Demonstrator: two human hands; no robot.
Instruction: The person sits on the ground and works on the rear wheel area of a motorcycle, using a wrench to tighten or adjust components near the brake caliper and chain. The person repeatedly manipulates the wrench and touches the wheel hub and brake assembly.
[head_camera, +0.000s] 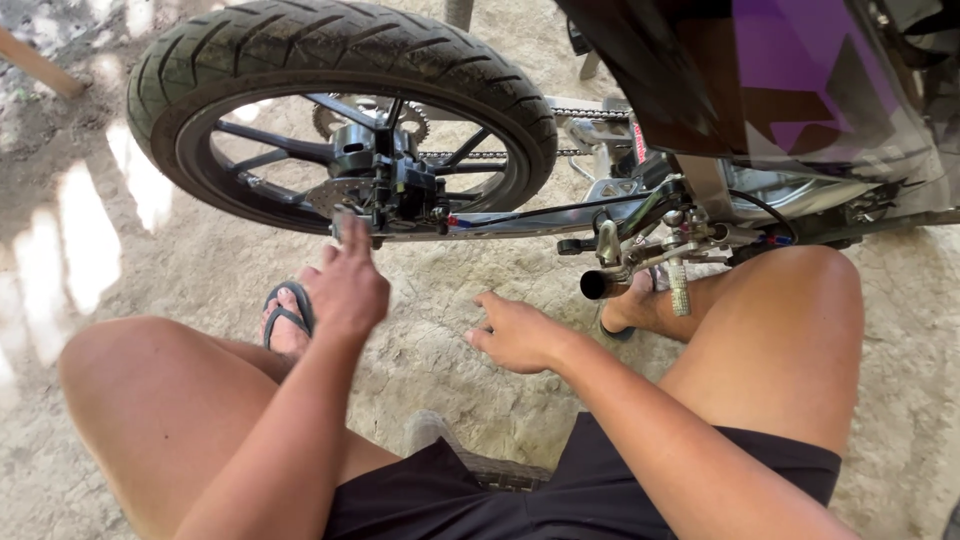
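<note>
A motorcycle's rear wheel (340, 60) with a black tyre and spoked rim stands in front of me, its hub and brake caliper (395, 185) facing me. My left hand (345, 285) is raised just under the caliper, fingertips touching the swingarm's (520, 222) lower end; whether it holds something small I cannot tell. My right hand (515, 332) hovers low over the ground with fingers spread, holding nothing. The drive chain (470, 155) runs behind the spokes.
I squat on cracked dirt ground (440, 290), knees wide, feet in flip-flops (290, 315). A footpeg (680, 285) and black tube end (598, 285) jut out near my right knee. The purple and black bike body (790, 80) fills the upper right.
</note>
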